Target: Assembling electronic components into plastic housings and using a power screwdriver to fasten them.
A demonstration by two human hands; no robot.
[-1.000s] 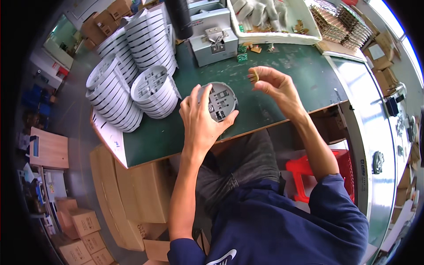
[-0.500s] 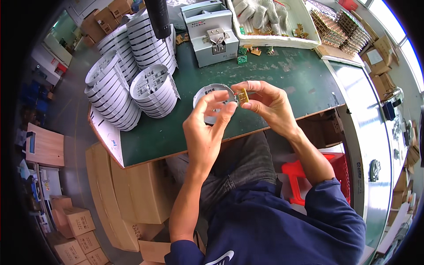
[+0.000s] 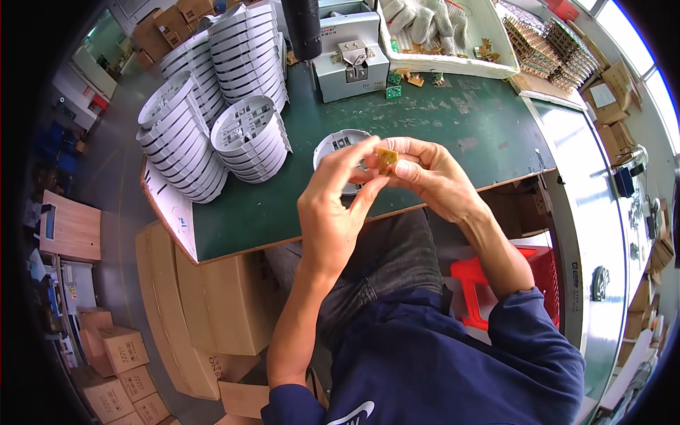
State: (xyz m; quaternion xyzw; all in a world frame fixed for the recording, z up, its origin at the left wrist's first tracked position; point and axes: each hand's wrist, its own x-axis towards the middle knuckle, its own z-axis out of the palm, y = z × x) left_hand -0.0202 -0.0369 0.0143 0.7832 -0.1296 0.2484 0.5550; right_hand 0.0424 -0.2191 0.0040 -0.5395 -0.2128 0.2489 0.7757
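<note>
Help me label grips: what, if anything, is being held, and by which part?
A small yellow board, by its right side, in the right hand. The left hand is close at its left; whether it grips too cannot be told.

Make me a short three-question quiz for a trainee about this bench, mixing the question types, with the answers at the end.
1. Multiple choice: what does the right hand hold?
A) a screwdriver
B) a small yellow circuit board
C) a marker pen

2. True or false: the stacked round gray housings stand to the left of the gray metal machine, as the worker sees it.

3. Fill in the blank: whitish ____ lie in the shallow white tray at the back of the green table.

Key:
1. B
2. True
3. gloves
</note>
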